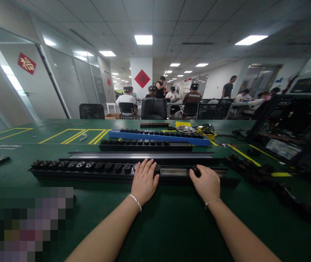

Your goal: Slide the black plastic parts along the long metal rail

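A long black rail (pixel 90 174) lies across the green bench (pixel 172 225), running left to right and parallel to the side where the person stands. It is nearer that side than the other rails. It is low and narrow, with a dark matte body and a paler grey channel showing along its top between the two hands. A row of small black parts (pixel 84 166) sits in the channel, packed side by side from the rail's left end up to the left hand. The stretch right of the right hand looks bare and dark.

The left hand (pixel 144 181) lies flat on the rail, palm down. Its fingers are slightly spread and rest on the last parts of the row. The right hand (pixel 206 182) is curled narrow, its fingertips pinched on a single black part (pixel 196 170) that sits on the rail's channel, well apart from the row. Each wrist wears a thin silver bracelet.

Just behind the rail lies a thin grey strip (pixel 141 155). Farther back are a shorter black rail (pixel 144 146) with its own row of parts and a blue rail (pixel 158 137). A metal bowl (pixel 186 128) stands near the far edge. Loose dark pieces (pixel 250 169) trail toward the bench's right edge, beside a dark machine (pixel 289 131).
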Motion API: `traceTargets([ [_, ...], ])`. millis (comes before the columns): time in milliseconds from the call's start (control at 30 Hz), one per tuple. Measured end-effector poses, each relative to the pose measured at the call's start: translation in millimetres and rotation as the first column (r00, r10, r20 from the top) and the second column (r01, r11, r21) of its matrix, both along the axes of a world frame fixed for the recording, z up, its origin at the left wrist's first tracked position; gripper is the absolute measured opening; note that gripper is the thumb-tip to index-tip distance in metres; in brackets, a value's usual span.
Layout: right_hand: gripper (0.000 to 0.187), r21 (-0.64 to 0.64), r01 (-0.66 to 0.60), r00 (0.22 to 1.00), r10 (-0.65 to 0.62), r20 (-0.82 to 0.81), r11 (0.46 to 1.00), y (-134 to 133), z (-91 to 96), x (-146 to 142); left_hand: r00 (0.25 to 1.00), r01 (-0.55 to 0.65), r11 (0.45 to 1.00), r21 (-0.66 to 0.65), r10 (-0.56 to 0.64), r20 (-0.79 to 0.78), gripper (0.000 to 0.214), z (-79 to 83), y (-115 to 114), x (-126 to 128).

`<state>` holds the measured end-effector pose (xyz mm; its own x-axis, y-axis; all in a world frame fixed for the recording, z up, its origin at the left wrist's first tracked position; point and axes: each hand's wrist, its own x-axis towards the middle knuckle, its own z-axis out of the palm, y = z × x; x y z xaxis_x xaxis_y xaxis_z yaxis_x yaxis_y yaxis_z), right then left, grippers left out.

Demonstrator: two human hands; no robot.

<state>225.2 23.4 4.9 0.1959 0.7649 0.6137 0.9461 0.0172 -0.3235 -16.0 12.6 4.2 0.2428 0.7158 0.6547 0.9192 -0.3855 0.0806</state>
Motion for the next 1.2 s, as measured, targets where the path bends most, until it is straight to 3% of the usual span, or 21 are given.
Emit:
traceTargets([
  [1200, 0.029, 0.023, 0.052, 0.999, -0.052, 0.0, 0.998, 0.1, 0.1, 9.8, 1.0, 0.003, 1.0, 0.008, -0.003, 0.002, 0.04, -1.0, 0.8, -0.1],
])
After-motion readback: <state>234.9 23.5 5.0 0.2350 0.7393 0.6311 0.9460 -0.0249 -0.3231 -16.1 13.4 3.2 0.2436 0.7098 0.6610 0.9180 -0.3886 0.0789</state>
